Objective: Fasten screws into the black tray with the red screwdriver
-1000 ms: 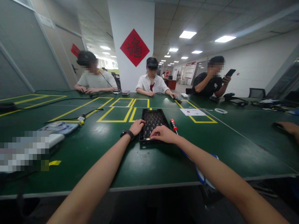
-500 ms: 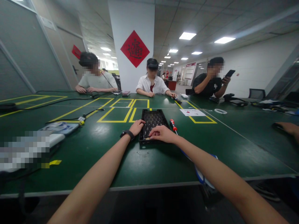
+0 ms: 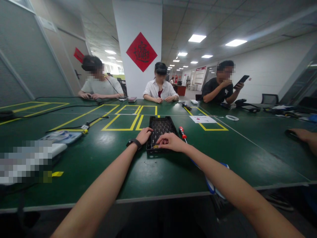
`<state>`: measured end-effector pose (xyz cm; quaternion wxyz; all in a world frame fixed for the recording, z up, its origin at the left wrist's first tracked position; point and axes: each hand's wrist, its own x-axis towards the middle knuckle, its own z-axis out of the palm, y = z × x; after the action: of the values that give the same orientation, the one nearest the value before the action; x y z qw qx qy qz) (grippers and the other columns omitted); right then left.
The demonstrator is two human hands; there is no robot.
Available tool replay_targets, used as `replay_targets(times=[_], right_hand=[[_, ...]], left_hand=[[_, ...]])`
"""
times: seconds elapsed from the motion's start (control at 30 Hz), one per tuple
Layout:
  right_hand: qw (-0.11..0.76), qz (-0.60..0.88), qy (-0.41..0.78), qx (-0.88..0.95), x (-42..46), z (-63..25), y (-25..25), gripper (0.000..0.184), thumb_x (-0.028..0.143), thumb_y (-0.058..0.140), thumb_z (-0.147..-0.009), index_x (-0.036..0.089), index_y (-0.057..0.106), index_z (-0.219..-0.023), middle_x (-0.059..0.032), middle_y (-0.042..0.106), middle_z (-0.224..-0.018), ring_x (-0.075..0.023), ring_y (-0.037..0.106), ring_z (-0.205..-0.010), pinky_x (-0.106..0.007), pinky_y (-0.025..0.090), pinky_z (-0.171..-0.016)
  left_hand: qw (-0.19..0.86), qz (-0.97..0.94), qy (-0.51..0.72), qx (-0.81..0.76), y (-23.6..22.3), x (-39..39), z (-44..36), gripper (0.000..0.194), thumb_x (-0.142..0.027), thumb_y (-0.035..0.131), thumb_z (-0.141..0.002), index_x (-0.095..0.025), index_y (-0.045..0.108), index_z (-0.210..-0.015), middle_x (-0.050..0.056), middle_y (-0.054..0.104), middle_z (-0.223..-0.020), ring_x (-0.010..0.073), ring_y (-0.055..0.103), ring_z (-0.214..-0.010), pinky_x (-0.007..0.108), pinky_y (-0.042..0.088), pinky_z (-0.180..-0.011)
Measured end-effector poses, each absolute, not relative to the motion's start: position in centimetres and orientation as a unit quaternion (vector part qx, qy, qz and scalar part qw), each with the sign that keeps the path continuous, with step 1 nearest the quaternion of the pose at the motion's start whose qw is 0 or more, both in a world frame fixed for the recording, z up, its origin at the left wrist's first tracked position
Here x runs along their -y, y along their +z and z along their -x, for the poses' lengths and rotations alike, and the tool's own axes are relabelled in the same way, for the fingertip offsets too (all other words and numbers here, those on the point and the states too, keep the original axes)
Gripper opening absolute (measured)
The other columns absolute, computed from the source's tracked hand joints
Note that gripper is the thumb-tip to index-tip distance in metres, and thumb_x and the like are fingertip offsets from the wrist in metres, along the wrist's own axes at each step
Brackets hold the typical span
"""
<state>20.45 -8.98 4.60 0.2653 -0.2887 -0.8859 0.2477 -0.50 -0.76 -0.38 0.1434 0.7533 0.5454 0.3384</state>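
A black rectangular tray (image 3: 162, 124) with a patterned inner floor lies on the green table in front of me. My left hand (image 3: 144, 135), with a dark band on its wrist, grips the tray's left rim, fingertips over the edge. Over the tray's near end is my right hand (image 3: 170, 141), its thumb and fingers pinched together. Whatever is between those fingertips is too small to make out. A small yellowish patch (image 3: 156, 146) shows just beside them inside the tray. Right of the tray lies a screwdriver (image 3: 182, 133) with a red and black handle, its shaft pointing toward my right wrist.
Yellow tape outlines (image 3: 119, 129) mark the table. A paper sheet (image 3: 203, 119) and a white ring (image 3: 232, 117) lie to the right. Bagged items and cables (image 3: 71, 135) are at left. Three people sit across the table; another person's hand (image 3: 300, 135) rests at far right.
My hands stay at the tray; the right fingertips have shifted slightly, and more of the yellowish patch shows. Across the table, the middle person's hand has drawn back from a dark object.
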Motion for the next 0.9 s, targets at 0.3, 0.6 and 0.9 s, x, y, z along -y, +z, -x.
replay_targets(times=[0.3, 0.6, 0.9], right_hand=[[0.252, 0.288, 0.249, 0.890, 8.78, -20.55, 4.38, 0.029, 0.035, 0.061, -0.069, 0.014, 0.062, -0.089, -0.0025, 0.062, -0.071, -0.0087, 0.053, -0.060, -0.020, 0.040, -0.057], [0.252, 0.278, 0.219, 0.901, 8.95, -20.53, 4.75, 0.023, 0.031, 0.057, -0.073, 0.014, 0.064, -0.087, -0.0024, 0.062, -0.071, -0.0086, 0.052, -0.061, -0.019, 0.038, -0.058], [0.248, 0.294, 0.202, 0.901, 9.11, -20.46, 4.84, 0.022, 0.031, 0.057, -0.073, 0.015, 0.065, -0.087, -0.0030, 0.063, -0.073, -0.0093, 0.052, -0.063, -0.020, 0.038, -0.060]], left_hand=[[0.139, -0.759, 0.335, -0.540, -0.20, 0.80, 0.47, 0.033, -0.021, 0.034, -0.073, -0.016, 0.059, -0.095, 0.005, 0.058, -0.099, 0.0188, 0.047, -0.098, 0.033, 0.036, -0.090], [0.129, -0.765, 0.329, -0.538, -0.11, 1.02, 0.44, 0.034, -0.020, 0.033, -0.074, -0.016, 0.058, -0.096, 0.005, 0.058, -0.100, 0.0183, 0.047, -0.098, 0.032, 0.035, -0.090], [0.133, -0.762, 0.326, -0.544, -0.01, 1.12, 0.42, 0.034, -0.021, 0.033, -0.075, -0.016, 0.058, -0.097, 0.005, 0.058, -0.100, 0.0184, 0.046, -0.098, 0.032, 0.036, -0.090]])
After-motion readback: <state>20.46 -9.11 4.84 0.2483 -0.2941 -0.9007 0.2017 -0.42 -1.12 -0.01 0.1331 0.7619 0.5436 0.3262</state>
